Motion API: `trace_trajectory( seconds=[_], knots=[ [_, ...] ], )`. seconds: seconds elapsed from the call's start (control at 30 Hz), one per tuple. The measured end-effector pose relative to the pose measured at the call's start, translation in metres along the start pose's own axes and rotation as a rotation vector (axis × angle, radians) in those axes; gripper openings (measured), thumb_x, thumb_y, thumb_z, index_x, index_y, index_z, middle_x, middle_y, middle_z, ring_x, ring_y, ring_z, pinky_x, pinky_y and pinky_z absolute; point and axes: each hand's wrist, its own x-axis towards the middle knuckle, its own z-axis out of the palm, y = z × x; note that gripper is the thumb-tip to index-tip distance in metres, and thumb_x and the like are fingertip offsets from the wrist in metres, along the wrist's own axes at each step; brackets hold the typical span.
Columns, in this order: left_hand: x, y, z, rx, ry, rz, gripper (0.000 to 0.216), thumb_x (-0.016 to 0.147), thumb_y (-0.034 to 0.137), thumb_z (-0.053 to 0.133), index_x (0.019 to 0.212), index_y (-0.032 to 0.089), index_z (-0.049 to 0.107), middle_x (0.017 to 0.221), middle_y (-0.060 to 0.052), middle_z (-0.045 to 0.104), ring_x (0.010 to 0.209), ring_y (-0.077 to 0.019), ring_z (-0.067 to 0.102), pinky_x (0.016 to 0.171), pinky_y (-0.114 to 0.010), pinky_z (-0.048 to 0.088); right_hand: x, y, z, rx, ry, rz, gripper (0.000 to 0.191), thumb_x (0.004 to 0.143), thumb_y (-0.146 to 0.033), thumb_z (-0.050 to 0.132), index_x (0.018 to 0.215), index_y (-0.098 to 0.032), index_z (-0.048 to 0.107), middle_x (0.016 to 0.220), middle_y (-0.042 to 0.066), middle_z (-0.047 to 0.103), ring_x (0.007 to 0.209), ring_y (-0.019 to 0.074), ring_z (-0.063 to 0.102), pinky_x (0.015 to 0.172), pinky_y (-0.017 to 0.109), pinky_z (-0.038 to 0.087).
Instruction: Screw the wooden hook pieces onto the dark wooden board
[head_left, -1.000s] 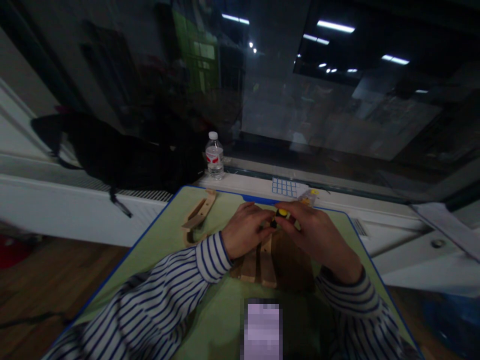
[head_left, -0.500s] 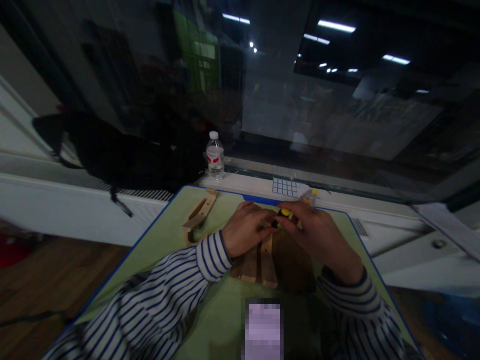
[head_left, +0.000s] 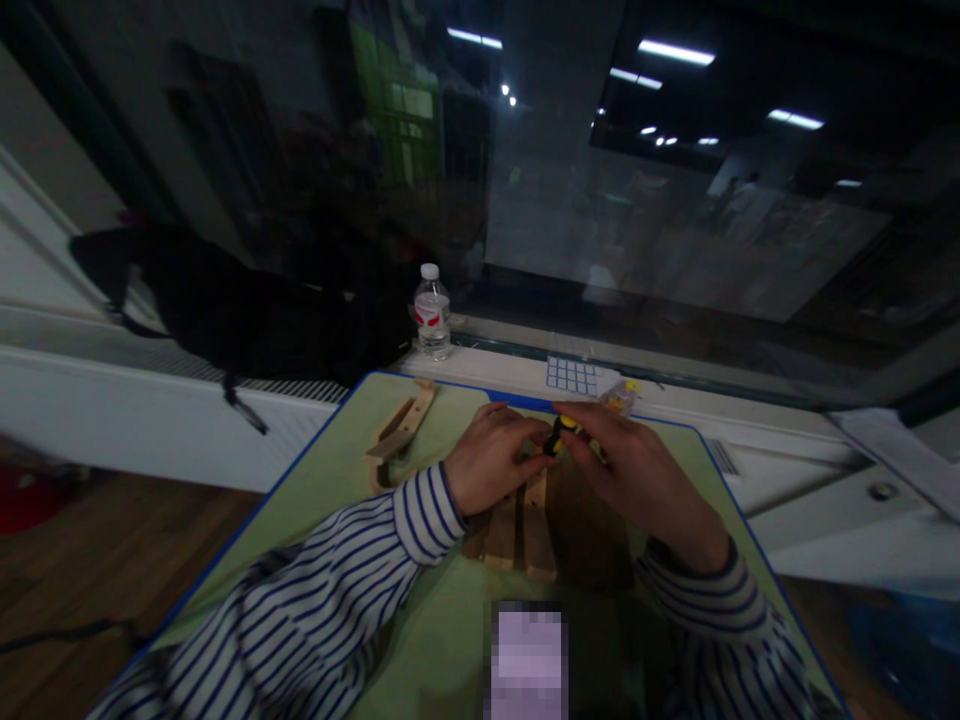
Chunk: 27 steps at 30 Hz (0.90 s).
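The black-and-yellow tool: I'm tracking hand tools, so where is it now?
The black-and-yellow tool is right of centre in the head view, at the fingertips of the right hand, beside the left hand and above the wooden strips.

You can read no words or numbers here: the red-and-white label (head_left: 430,318) on the clear plastic water bottle (head_left: 433,338) is too small, and the blue-gridded sheet (head_left: 571,375) gives you no legible print.
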Motion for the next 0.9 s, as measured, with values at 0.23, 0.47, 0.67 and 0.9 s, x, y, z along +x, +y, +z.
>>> trace_trajectory(
  seconds=[0.23,0.47,0.67,0.9],
  knots=[
    [0.0000,0.0003,0.0013,0.025,0.001,0.012,0.023,0.082,0.034,0.062,0.102,0.021,0.062,0.093,-0.002,0.071,0.095,-0.0216,0.062,0.104,-0.047,0.029,-0.0001,0.0000,-0.0002,-0.051,-0.003,0.023,0.031,0.092,-0.027,0.043,0.120,-0.018,0.055,0.117,0.008,0.065,0.107,0.0220,0.061,0.092,0.041,0.049],
    [0.0000,0.0007,-0.0005,0.077,-0.014,0.057,0.021,0.083,0.030,0.062,0.101,0.020,0.064,0.091,-0.004,0.069,0.093,-0.0220,0.061,0.092,-0.039,0.041,-0.0006,0.0021,-0.0006,-0.106,0.010,0.057,0.029,0.091,-0.032,0.047,0.114,-0.019,0.058,0.108,0.008,0.068,0.099,0.0228,0.064,0.086,0.040,0.050],
    [0.0000,0.0008,-0.0011,0.086,-0.017,0.068,0.021,0.083,0.030,0.060,0.101,0.020,0.064,0.091,-0.004,0.069,0.091,-0.0220,0.061,0.092,-0.040,0.040,-0.0018,0.0011,-0.0007,-0.107,0.011,0.064,0.028,0.091,-0.032,0.048,0.113,-0.018,0.058,0.106,0.008,0.068,0.098,0.0225,0.064,0.086,0.039,0.050],
    [0.0001,0.0000,-0.0011,0.053,0.011,0.048,0.021,0.082,0.032,0.062,0.100,0.020,0.064,0.091,-0.004,0.070,0.093,-0.0218,0.061,0.097,-0.042,0.037,-0.0010,-0.0015,-0.0005,-0.096,0.023,0.062,0.032,0.091,-0.035,0.047,0.115,-0.018,0.058,0.106,0.008,0.068,0.093,0.0227,0.065,0.081,0.039,0.052]
  ],
)
